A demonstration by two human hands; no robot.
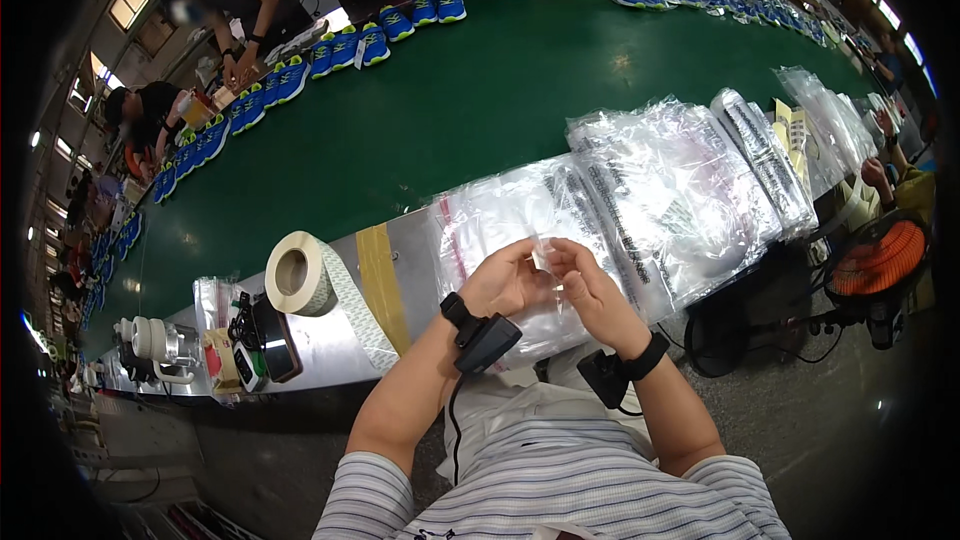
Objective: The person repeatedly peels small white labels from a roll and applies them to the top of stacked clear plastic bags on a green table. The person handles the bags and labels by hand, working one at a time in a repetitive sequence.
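Angles 2 forearms point(408, 377) inward from bent elbows. Holds left hand point(500, 282) and right hand point(597, 298) close together above clear plastic bags point(505, 202). Curls fingers, pinching small translucent piece point(541, 256) between both.

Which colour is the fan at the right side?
The fan is orange inside a dark rim, best seen in the head view.

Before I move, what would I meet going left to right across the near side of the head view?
White-and-clear plastic container, round white paper roll, flat brown tape strip, bare left hand, bare right hand, round orange-and-black fan.
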